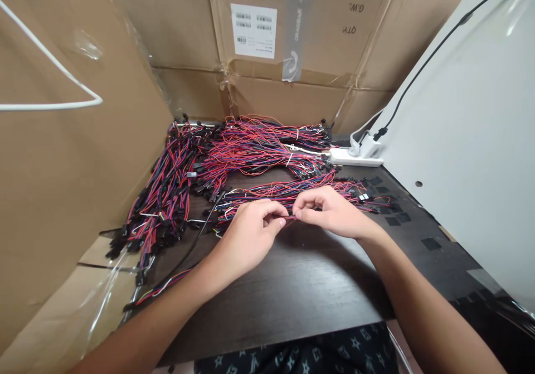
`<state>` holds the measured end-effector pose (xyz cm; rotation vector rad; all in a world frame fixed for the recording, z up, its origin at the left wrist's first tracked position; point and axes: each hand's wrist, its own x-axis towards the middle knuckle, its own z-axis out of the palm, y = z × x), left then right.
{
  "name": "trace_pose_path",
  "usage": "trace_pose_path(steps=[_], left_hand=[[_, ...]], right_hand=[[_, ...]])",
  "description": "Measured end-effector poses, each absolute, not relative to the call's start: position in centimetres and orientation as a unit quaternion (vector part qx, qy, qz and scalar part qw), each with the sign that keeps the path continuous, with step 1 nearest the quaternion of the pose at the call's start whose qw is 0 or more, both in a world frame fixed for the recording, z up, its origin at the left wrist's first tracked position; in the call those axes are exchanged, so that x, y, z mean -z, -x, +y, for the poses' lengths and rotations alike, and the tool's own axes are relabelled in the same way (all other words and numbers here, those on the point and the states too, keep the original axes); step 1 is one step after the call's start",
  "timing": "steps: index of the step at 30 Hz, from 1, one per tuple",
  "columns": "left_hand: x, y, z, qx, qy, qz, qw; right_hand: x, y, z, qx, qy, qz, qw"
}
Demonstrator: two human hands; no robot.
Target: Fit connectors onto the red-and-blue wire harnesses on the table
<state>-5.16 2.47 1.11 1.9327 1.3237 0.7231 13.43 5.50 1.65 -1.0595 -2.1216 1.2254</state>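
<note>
Both of my hands meet over the middle of the dark table, fingertips close together. My left hand pinches a thin red wire between thumb and forefinger. On the other side, my right hand has its thumb and forefinger closed on the same wire, a short way to the right. Just behind the hands lies a bundle of red, blue and black wires with black connectors at its ends. What the wire joins to is hidden by my fingers.
Tied wire bundles lie at the back, and a loose heap of wires sits at the left. A white power strip with plugs stands back right. Cardboard walls the left and rear; a white panel stands right.
</note>
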Motion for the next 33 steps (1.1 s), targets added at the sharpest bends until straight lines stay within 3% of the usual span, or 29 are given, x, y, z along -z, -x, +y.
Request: trace_pose_path(steps=[13,25,33], left_hand=[[-1.71,5.12,2.03,-0.253,-0.722,0.52,0.381],[-1.53,5.56,2.53,-0.249,-0.629,0.467,0.569],[-2.09,5.45,2.21,-0.234,-0.603,0.441,0.622]], right_hand=[[-1.86,-13.31,5.52,-0.462,0.367,-0.776,0.224],[-1.94,-13.33,5.4,-0.476,0.35,-0.776,0.221],[-1.96,-13.84,5.34,-0.482,0.333,-0.781,0.218]])
